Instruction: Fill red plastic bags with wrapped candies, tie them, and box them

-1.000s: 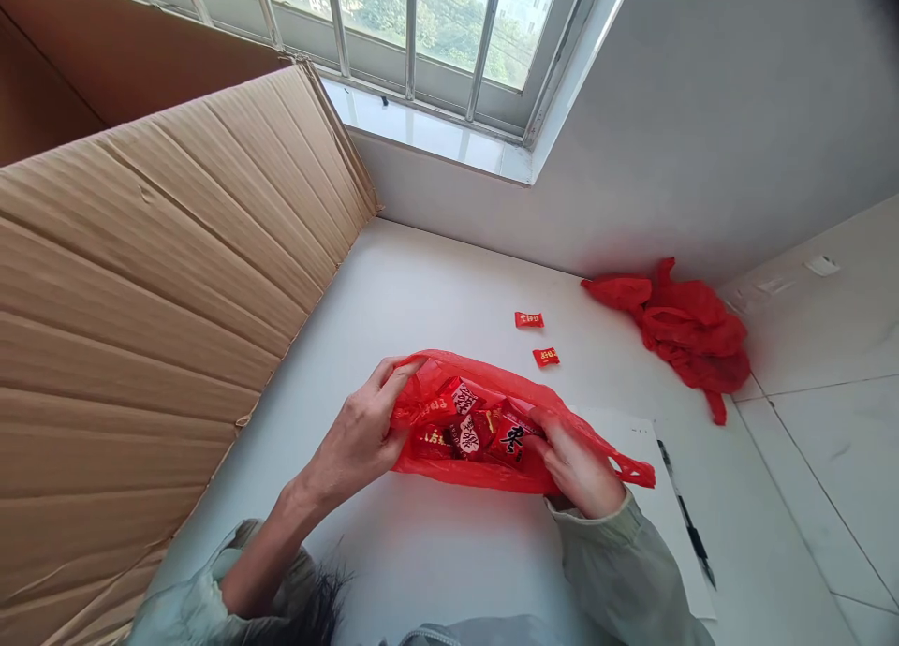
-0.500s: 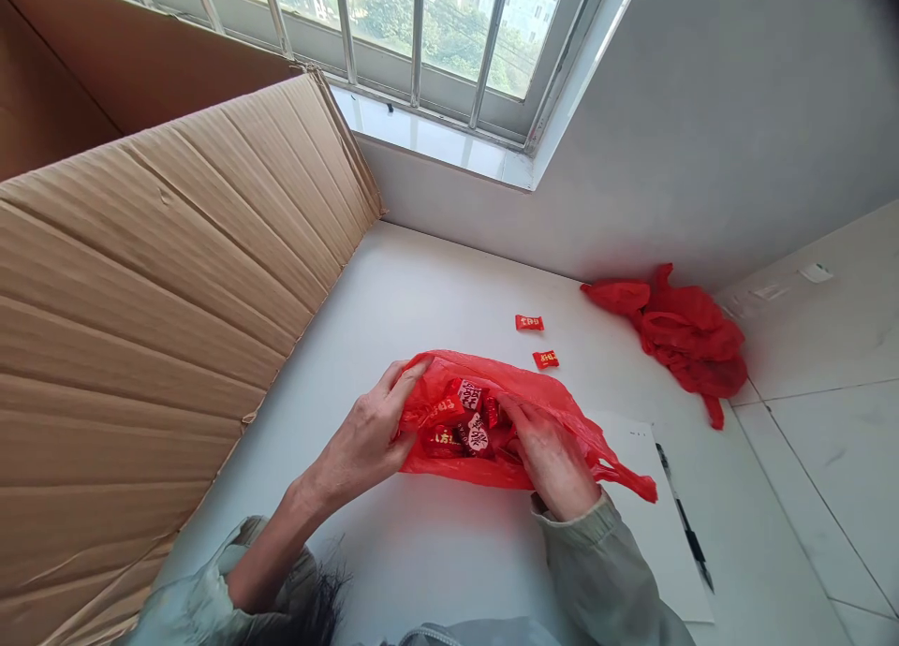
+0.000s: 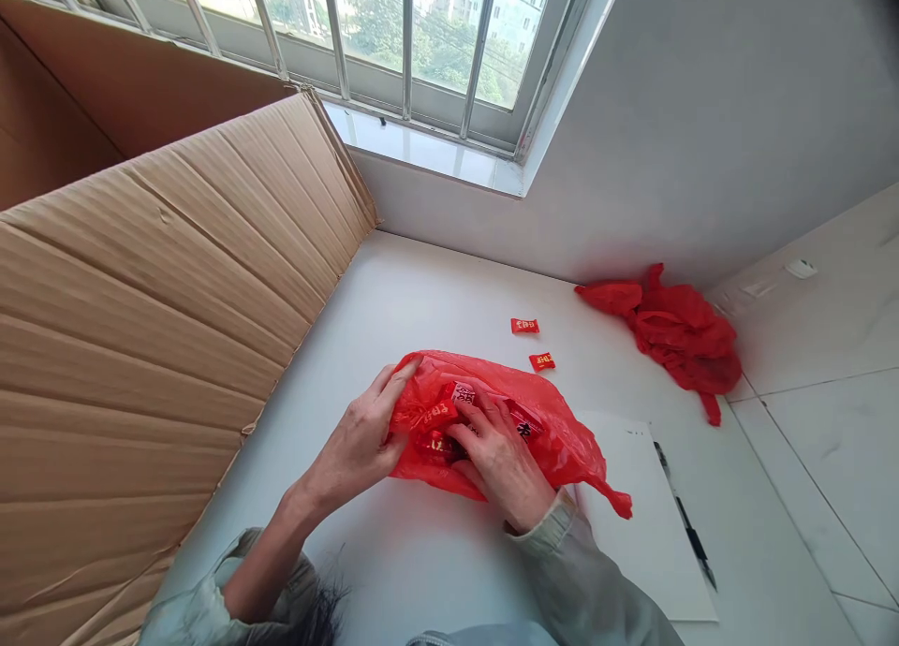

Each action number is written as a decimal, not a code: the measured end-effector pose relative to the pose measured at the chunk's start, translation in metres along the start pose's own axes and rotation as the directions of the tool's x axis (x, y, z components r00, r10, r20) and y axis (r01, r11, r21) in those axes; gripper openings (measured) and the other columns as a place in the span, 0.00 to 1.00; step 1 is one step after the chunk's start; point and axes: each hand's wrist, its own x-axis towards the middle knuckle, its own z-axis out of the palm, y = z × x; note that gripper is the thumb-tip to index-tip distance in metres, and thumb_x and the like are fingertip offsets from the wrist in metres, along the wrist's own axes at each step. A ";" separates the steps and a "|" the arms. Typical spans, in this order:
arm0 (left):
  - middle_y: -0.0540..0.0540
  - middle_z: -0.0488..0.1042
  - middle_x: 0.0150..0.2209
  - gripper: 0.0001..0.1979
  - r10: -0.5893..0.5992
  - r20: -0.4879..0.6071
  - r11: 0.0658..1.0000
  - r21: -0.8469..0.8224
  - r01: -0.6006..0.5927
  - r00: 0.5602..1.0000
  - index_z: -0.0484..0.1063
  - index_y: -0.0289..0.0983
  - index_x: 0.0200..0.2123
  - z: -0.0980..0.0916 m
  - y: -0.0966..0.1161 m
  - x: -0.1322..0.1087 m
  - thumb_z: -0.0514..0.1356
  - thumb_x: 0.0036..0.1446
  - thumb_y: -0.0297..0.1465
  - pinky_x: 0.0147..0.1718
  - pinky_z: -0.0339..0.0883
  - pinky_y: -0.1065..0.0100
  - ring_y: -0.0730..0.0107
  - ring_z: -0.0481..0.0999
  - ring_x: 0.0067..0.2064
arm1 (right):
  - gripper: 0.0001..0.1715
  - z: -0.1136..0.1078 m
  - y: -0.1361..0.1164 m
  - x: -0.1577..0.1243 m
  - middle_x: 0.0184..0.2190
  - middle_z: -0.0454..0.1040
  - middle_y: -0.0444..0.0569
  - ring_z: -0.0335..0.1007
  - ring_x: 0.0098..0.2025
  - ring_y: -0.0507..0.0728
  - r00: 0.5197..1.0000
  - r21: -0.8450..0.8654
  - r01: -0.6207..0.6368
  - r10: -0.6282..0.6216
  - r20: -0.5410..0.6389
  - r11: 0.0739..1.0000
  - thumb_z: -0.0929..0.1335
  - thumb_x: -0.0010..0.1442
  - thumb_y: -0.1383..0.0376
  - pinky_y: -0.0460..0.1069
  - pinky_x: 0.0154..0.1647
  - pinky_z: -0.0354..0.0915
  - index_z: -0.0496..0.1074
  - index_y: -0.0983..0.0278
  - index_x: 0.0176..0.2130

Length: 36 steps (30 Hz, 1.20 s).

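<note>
A red plastic bag (image 3: 568,440) lies open on the white table, with several red wrapped candies (image 3: 436,414) inside. My left hand (image 3: 365,431) pinches the bag's left edge between thumb and fingers. Inside the bag's mouth, my right hand (image 3: 502,454) reaches over the candies with its fingers curved and a little apart; its fingertips are partly hidden, and whether they hold a candy is not visible. Two small red candies (image 3: 524,326) (image 3: 542,361) lie on the table just beyond the bag.
A large open cardboard box (image 3: 175,309) stands at the left. Crumpled red bags (image 3: 681,332) lie by the wall at the right. White paper (image 3: 642,524) and a black pen (image 3: 695,541) are right of my right sleeve. A barred window (image 3: 435,56) is ahead.
My right hand has moved left within the bag, onto the candies in its middle. The bag's right end has shifted left and slightly down. My left hand still holds the left edge.
</note>
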 end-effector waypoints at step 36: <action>0.39 0.61 0.58 0.44 0.036 0.063 0.999 -0.018 -0.035 0.997 0.44 0.39 0.66 0.005 0.001 -0.002 0.48 0.45 0.14 0.40 0.72 0.69 0.64 0.73 0.48 | 0.12 0.015 -0.040 -0.004 0.40 0.73 0.53 0.64 0.47 0.64 0.989 0.023 -0.136 0.137 -0.055 0.990 0.71 0.53 0.68 0.59 0.50 0.65 0.72 0.64 0.40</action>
